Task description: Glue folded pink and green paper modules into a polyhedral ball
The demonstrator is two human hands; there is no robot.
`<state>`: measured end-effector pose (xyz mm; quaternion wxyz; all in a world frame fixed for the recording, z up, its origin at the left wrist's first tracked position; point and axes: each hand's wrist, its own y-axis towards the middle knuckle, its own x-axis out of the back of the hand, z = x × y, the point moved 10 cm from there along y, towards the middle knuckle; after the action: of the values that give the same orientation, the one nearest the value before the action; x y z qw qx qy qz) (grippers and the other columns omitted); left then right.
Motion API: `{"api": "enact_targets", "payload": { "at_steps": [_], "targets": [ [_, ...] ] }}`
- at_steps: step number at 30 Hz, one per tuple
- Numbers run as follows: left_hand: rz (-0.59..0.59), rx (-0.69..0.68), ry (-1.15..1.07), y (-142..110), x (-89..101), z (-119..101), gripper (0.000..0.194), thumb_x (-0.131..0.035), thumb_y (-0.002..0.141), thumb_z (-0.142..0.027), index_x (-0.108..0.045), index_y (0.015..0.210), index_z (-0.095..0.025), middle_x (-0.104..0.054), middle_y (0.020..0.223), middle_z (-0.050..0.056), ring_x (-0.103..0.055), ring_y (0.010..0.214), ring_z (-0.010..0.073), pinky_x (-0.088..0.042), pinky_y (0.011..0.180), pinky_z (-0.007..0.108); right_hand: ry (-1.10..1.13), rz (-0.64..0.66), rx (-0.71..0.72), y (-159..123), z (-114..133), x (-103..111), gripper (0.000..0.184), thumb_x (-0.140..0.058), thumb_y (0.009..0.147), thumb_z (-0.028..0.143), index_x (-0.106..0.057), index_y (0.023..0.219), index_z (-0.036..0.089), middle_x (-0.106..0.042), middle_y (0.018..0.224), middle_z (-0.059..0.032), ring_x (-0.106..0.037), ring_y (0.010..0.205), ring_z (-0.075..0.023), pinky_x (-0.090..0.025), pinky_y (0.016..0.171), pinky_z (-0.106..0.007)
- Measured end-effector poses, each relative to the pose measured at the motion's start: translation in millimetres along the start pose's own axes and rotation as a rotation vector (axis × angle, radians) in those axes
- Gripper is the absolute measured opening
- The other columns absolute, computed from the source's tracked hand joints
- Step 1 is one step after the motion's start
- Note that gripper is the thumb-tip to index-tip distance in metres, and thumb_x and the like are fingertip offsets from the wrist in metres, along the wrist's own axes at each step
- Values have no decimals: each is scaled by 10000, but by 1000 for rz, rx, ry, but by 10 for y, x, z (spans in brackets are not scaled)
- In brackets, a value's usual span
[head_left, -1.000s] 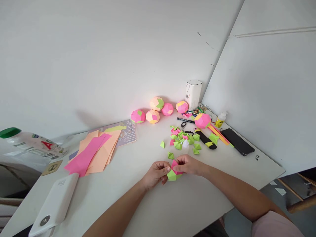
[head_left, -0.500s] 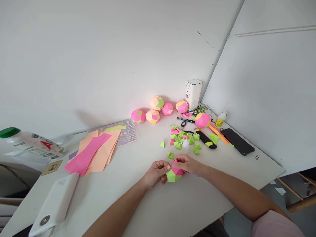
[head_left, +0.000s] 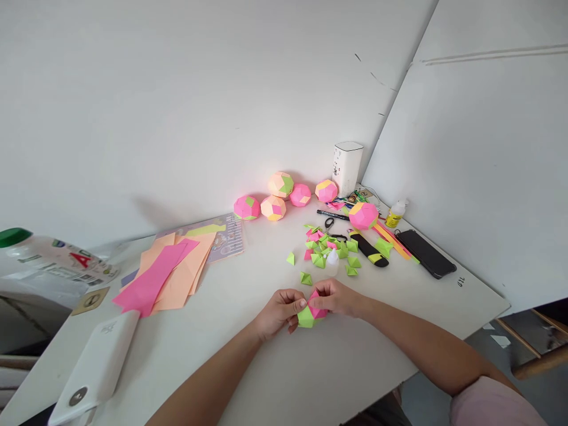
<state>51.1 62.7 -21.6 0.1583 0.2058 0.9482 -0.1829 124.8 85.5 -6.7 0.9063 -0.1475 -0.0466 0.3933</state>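
Both my hands meet over the white table (head_left: 310, 367) on a small folded paper piece (head_left: 311, 313), green on its left and pink on its right. My left hand (head_left: 280, 312) curls its fingers around the green side. My right hand (head_left: 337, 297) pinches the pink side from above. A single green folded unit (head_left: 306, 278) lies just beyond my fingers, and a heap of green and pink folded units (head_left: 331, 248) sits farther back.
Several finished paper balls (head_left: 273, 207) line the wall, another (head_left: 363, 215) lies by a scissors, pen and glue bottle (head_left: 394, 214). A black phone (head_left: 426, 253) rests at right. Pink and orange sheets (head_left: 171, 272), a white power bank (head_left: 95, 370) and a bottle (head_left: 48, 257) lie left.
My fingers have shifted slightly on the paper piece, which has turned a little between them. Both hands stay in the same spot on the table.
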Motion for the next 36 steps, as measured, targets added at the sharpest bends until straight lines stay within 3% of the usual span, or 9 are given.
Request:
{"api": "enact_targets", "payload": {
  "at_steps": [16,23,26,36],
  "targets": [
    [19,29,73,-9,-7,17,313,-734,667,-408,-579,621,-140,-426,420,-71,-372,311,50,-343,302,187,38,44,-37,2,-34,-86,233,-657,710,328,-505,641,165,-414,499,81,-317,427,-43,-247,407,-185],
    [15,-22,19,-29,-45,-28,328,-696,705,-439,-572,653,-140,-476,454,-50,-378,346,52,-311,323,184,82,22,-17,0,20,-83,445,-543,790,572,-458,616,172,-433,501,60,-363,407,-59,-281,392,-202],
    [-33,-55,-44,-33,-32,-42,351,-701,694,-460,-556,651,-143,-465,466,-53,-349,368,47,-286,332,179,99,25,28,4,82,-63,485,-502,802,617,-465,627,166,-456,523,50,-385,418,-60,-305,407,-202],
    [-227,-82,-131,-50,107,-44,378,-715,661,-499,-548,662,-159,-419,451,-69,-332,395,54,-244,363,183,73,-49,-8,18,53,121,402,-686,698,534,-566,770,157,-496,569,50,-408,451,-61,-317,427,-198]
  ]
}}
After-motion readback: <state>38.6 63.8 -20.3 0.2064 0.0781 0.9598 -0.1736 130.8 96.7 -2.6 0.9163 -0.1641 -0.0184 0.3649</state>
